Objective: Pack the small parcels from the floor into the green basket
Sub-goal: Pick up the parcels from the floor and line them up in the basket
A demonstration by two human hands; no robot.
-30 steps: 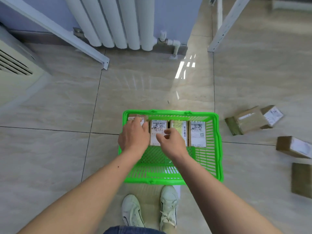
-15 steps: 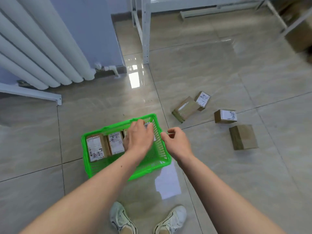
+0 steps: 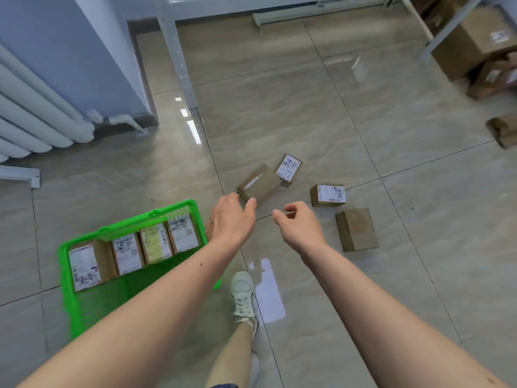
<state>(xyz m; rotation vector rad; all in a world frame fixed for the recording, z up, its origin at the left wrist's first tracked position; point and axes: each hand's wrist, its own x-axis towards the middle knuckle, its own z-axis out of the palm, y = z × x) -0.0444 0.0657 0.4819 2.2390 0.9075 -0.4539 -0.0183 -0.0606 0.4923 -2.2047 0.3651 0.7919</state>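
The green basket (image 3: 84,303) sits on the floor at lower left with several labelled small parcels (image 3: 156,243) standing in a row along its far side. My left hand (image 3: 230,219) hovers just right of the basket, fingers apart and empty, close to a plain brown parcel (image 3: 258,184). Against that one leans a white-labelled parcel (image 3: 289,169). My right hand (image 3: 298,225) is loosely curled and empty, just short of another labelled parcel (image 3: 327,195) and a plain brown parcel (image 3: 356,229).
A white radiator (image 3: 33,121) lines the left wall. A white shelf leg (image 3: 181,65) stands on the tiles ahead. Large cardboard boxes (image 3: 472,40) sit at the top right, another small parcel (image 3: 503,130) at the right edge. My shoe (image 3: 243,292) is below the hands.
Both hands have left the basket and moved right toward the parcels on the floor. The view has swung right, so the basket now lies at lower left.
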